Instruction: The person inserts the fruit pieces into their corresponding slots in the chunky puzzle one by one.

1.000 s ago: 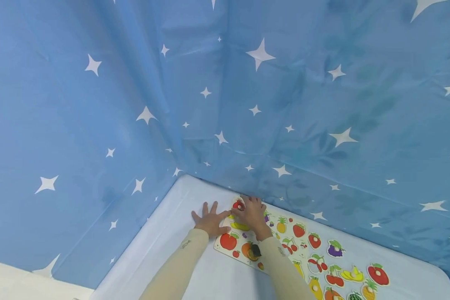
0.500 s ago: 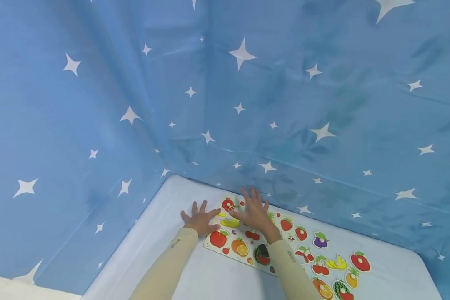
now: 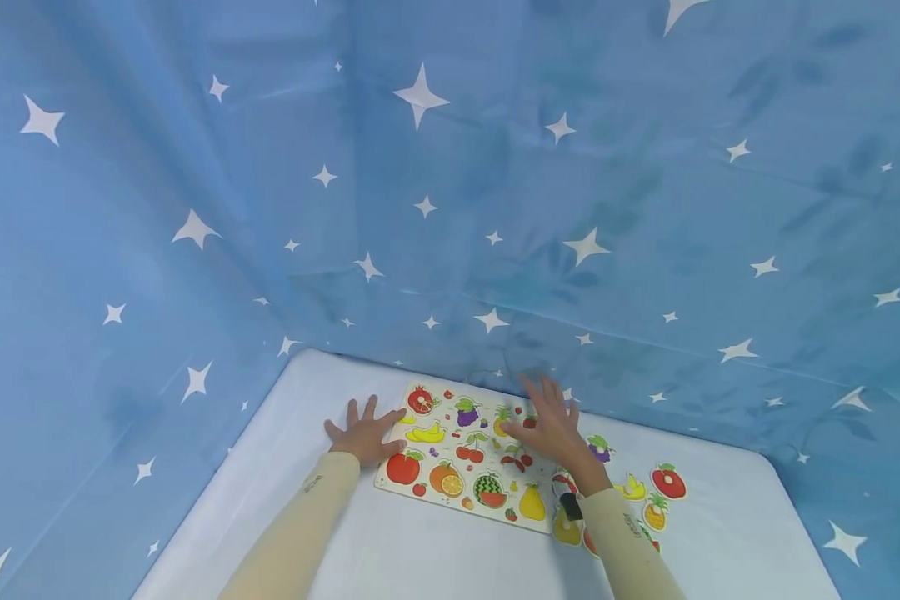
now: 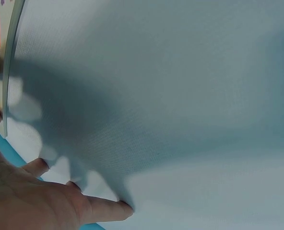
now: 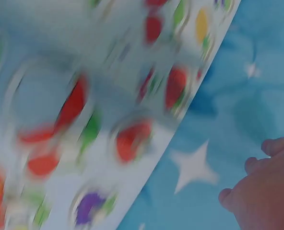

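My left hand [image 3: 365, 435] rests with spread fingers at the left edge of a fruit puzzle board [image 3: 447, 423]. Its thumb and index fingertip overlap that edge in the head view, near the apple [image 3: 403, 468] and bananas [image 3: 425, 433]. In the left wrist view the other fingers [image 4: 108, 209] reach onto the white cloth. My right hand [image 3: 555, 425] is over the board's far right corner, fingers extended, holding nothing. It covers part of the board there. Just right of the board lie loose fruit pieces, including grapes [image 3: 600, 448] and a pear [image 3: 567, 527].
More loose pieces lie further right: a red apple [image 3: 668, 481], bananas [image 3: 632, 487] and a pineapple [image 3: 655, 512]. My right forearm hides some of them. A blue curtain with white stars [image 3: 420, 96] hangs along the back and left of the white tabletop [image 3: 420, 550].
My right hand has left the board's far left corner and moved right across the board, its fingers straightening. My left hand stays at the left edge. The head view has turned right.
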`<state>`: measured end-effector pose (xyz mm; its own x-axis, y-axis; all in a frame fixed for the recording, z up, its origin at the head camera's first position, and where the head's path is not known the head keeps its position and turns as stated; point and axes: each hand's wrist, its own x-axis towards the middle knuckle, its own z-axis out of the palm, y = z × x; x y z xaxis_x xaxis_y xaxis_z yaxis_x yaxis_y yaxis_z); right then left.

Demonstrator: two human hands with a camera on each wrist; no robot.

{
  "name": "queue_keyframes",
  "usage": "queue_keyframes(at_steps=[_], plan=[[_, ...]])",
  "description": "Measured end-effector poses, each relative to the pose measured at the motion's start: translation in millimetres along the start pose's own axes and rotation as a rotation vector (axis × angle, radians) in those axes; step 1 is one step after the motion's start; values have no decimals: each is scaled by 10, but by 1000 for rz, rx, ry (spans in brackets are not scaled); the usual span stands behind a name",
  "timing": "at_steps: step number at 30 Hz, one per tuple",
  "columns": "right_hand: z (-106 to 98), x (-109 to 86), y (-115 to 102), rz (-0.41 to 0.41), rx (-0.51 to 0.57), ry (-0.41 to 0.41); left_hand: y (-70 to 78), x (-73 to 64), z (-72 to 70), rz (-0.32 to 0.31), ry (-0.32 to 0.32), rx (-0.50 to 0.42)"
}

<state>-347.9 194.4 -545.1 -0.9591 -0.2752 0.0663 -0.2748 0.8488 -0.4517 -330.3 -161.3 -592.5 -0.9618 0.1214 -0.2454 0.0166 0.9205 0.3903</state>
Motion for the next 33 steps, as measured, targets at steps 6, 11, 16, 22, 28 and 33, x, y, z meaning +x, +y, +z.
queue_keyframes(at_steps=[6, 11, 16, 22, 28, 33], plan=[[-254, -200, 373, 17, -22, 63, -27, -14, -40, 7, -21, -7], [-379, -308, 648, -7, -17, 111, -68, -23, -93, -2, -17, -8], [-465, -406, 807, 37, -45, 120, -131, -13, -76, 10, -18, -12], [-545, -500, 879, 121, -82, 91, -164, 1, -11, 19, -12, -16], [-553, -597, 1004, 194, -37, 55, -116, 12, 17, 38, -8, -22], [-516, -727, 1145, 219, 43, 48, -47, -3, 19, 41, -13, -20]])
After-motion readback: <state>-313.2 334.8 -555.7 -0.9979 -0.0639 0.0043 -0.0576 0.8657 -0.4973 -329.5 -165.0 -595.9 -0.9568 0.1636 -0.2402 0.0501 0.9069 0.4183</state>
